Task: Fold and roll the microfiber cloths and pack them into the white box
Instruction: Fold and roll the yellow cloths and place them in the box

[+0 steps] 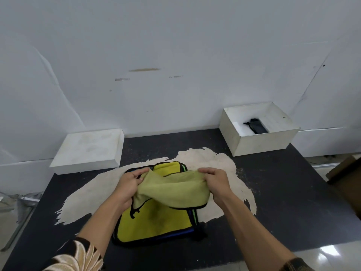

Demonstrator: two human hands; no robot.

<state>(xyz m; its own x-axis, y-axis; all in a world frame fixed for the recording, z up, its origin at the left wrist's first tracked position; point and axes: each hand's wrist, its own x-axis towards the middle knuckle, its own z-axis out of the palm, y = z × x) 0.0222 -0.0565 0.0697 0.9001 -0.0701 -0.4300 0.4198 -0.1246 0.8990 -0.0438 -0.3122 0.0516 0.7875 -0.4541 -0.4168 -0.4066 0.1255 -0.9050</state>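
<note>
**Both hands pinching the top cloth above the stack**

Head view. Left hand closed on the left end of the yellow-green cloth, right hand closed on the right end, fingers curled over the upper edge. Cloth lifted and sagging between them, black-trimmed lower edge draped onto the stack of cloths lying flat on the dark tabletop, directly beneath and just nearer than the hands.

Likely light, soft and limp (no stiffness to hold a crease unaided), plush enough to grip without slipping. Best taken at corners or along the bound hem, pulled taut before folding.

White box open at the far right of the tabletop, well apart from the hands, a dark item already inside (identity unclear). White lid at far left.
</note>
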